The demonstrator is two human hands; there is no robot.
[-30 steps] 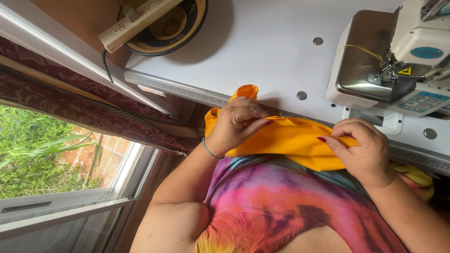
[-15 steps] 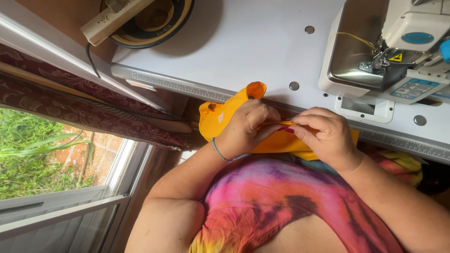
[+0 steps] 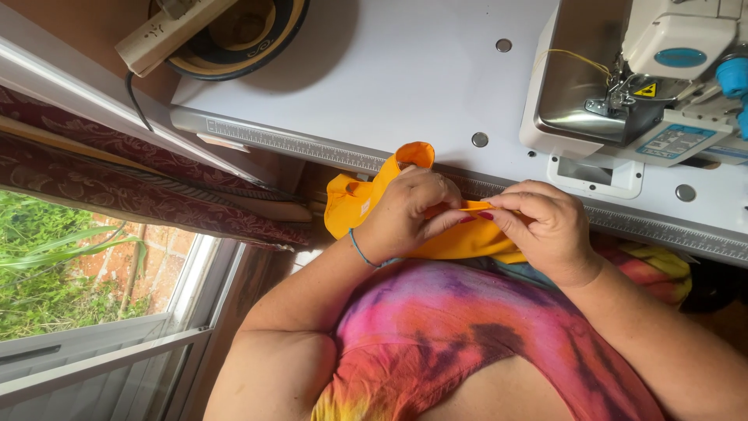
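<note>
A power strip [image 3: 167, 31] lies over a round dish [image 3: 234, 43] at the white table [image 3: 405, 86] corner. The left hand [image 3: 405, 214] and right hand [image 3: 545, 230] both pinch the orange fabric [image 3: 460, 242] at the table's near edge. A sewing machine [image 3: 647, 86] stands rightmost.

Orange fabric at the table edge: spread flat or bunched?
Bunched: the orange fabric is gathered between left hand and right hand, its edge pinched, not flat.

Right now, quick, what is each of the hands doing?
Left hand: closed, gripping the orange fabric.
Right hand: closed, pinching the fabric's edge between its fingertips.
</note>
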